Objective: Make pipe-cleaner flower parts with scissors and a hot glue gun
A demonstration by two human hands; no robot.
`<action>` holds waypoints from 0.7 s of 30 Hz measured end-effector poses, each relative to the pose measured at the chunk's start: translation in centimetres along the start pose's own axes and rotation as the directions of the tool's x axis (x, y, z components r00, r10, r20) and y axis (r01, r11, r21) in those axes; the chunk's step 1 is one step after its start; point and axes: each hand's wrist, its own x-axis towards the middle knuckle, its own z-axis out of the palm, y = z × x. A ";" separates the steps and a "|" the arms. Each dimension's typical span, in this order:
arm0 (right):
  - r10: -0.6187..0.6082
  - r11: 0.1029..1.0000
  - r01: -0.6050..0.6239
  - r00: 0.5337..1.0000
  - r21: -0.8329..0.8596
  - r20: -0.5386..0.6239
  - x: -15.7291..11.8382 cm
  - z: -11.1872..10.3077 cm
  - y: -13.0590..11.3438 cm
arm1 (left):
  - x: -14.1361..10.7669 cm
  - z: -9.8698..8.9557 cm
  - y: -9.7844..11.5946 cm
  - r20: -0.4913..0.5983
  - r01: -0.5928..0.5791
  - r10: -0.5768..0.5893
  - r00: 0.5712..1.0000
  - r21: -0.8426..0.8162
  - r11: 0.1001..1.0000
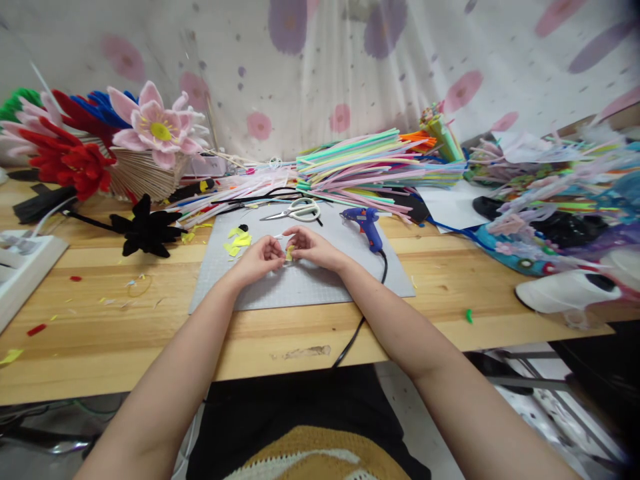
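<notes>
Over the middle of the grey cutting mat (pixel 310 291), my two hands are close together. My right hand (pixel 313 248) pinches a small yellow piece (pixel 289 253) between thumb and fingers. Beside it, the fingers of my left hand (pixel 259 259) are curled closed; what they hold is too small to make out. A thin whitish bit shows between the fingertips. Yellow scraps (pixel 239 241) lie on the mat just left of my hands. Scissors (pixel 300 210) with pale handles rest behind them, and a blue glue gun (pixel 367 223) lies to the right.
Bundles of coloured pipe cleaners (pixel 355 163) line the back. Pink flower (pixel 155 127), red flowers (pixel 70 160) and a black flower (pixel 145 229) are at left, near a white power strip (pixel 30 273). A white bottle-like object (pixel 560 292) lies right. The glue gun's cord (pixel 357 333) crosses the table's front edge.
</notes>
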 end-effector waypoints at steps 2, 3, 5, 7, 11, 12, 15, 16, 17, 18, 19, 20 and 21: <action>0.000 1.000 0.000 1.000 0.003 -0.003 0.0 0.0 0.0 | 0.0 0.0 -0.1 0.000 -0.001 0.001 1.000 0.004 1.000; 0.000 1.000 0.000 1.000 0.005 -0.004 0.0 0.0 -0.1 | 0.1 0.0 -0.1 0.000 -0.002 0.002 1.000 0.007 1.000; -0.001 1.000 0.001 1.000 0.008 -0.003 0.0 0.0 -0.1 | 0.1 0.1 -0.2 -0.004 -0.004 0.004 1.000 0.012 1.000; 0.002 1.000 -0.002 1.000 0.009 -0.002 0.1 0.1 -0.1 | 0.1 0.1 -0.2 -0.013 -0.005 0.005 1.000 0.022 1.000; -0.004 1.000 0.004 1.000 0.003 0.000 0.1 0.0 0.0 | 0.1 0.2 -0.1 -0.029 -0.002 0.004 1.000 0.045 0.999; -0.008 1.000 0.008 1.000 0.003 0.002 0.1 0.0 0.1 | 0.1 0.2 0.0 -0.030 0.000 0.001 1.000 0.045 0.999; -0.013 1.000 0.013 1.000 0.003 0.010 0.1 0.0 0.1 | 0.1 0.2 0.0 -0.032 0.007 -0.006 0.999 0.041 0.999; -0.012 1.000 0.012 1.000 0.003 0.011 0.1 0.0 0.1 | 0.1 0.2 0.0 -0.031 0.009 -0.008 0.999 0.038 0.999; -0.011 1.000 0.011 1.000 0.002 0.012 0.1 0.0 0.1 | 0.1 0.2 0.0 -0.031 0.009 -0.008 0.999 0.037 0.999; -0.011 1.000 0.011 1.000 0.002 0.012 0.1 0.0 0.1 | 0.1 0.2 -0.1 -0.031 0.007 -0.006 0.999 0.036 0.999; -0.011 1.000 0.011 1.000 0.003 0.011 0.1 0.0 0.1 | 0.1 0.2 -0.1 -0.032 0.005 -0.004 0.999 0.036 0.999; -0.011 1.000 0.011 1.000 0.002 0.012 0.1 0.0 0.1 | 0.1 0.2 -0.1 -0.033 0.002 -0.001 0.999 0.035 0.999; -0.010 1.000 0.010 1.000 0.001 0.012 0.1 0.0 0.1 | 0.1 0.2 -0.2 -0.035 -0.001 0.003 0.999 0.036 0.999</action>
